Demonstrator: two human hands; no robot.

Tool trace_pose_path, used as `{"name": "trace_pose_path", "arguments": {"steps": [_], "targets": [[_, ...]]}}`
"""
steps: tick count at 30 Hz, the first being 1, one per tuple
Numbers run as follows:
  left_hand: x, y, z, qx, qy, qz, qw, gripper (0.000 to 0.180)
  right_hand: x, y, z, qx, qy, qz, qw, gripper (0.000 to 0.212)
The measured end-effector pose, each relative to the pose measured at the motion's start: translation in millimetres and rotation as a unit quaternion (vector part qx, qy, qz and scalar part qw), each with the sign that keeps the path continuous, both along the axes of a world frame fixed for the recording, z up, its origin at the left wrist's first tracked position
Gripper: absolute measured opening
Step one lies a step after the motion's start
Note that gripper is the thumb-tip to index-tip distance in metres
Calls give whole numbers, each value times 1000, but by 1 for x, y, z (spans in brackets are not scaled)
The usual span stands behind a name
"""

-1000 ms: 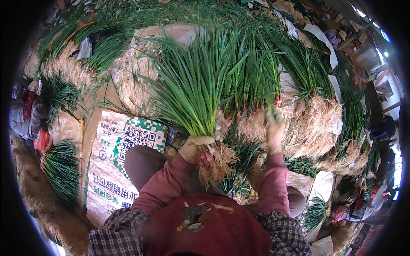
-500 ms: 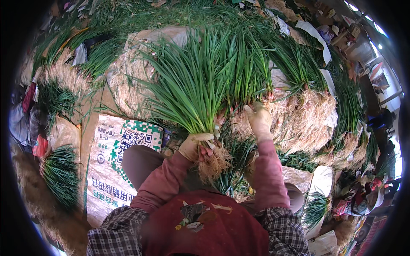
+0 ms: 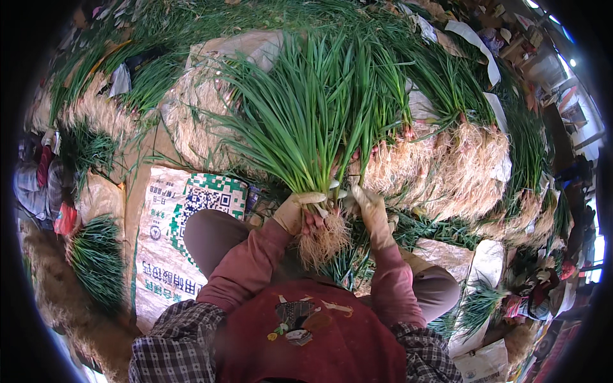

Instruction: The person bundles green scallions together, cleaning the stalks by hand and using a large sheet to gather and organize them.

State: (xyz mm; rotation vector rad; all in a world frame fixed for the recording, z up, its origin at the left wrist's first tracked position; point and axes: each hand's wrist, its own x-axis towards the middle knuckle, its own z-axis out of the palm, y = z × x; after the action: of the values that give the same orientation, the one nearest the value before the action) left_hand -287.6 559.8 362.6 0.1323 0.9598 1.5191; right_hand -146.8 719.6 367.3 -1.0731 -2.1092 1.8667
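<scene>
The left hand (image 3: 295,212), gloved, is clenched around a bunch (image 3: 306,121) of green onions just above its roots (image 3: 324,239), holding it upright in front of the apron (image 3: 313,338) with the leaves fanning up and away. A second ago the right hand (image 3: 372,214) was raised well to the right of the bunch, up against the heap (image 3: 460,166) of rooted onions; half a second ago it was partway back; now it has come in just beside the left hand, at the base of the bunch, touching the stalks. Whether it is closed on stalks or only pressed against them cannot be told. The bunch itself has barely shifted, tilting a little more to the left.

Both forearms, in reddish sleeves, rise from the lower edge and converge at the bunch's neck, the left elbow out over the knee (image 3: 207,233), the right forearm steeper.

Behind the bunch, onions lie in rows on sacking, roots toward the person. A printed sack (image 3: 179,242) lies flat at left, with a small bundle (image 3: 99,262) beyond it.
</scene>
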Motion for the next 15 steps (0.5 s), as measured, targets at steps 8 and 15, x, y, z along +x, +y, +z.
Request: {"name": "trace_pose_path", "arguments": {"steps": [8,15], "targets": [[0,-4,9,-85,42,-4,996,29,-50,-6,-42,-350,248,-91,899,31],[6,-7,7,-45,41,-16,998,46,-48,-22,-68,325,-45,-9,945,12]]}}
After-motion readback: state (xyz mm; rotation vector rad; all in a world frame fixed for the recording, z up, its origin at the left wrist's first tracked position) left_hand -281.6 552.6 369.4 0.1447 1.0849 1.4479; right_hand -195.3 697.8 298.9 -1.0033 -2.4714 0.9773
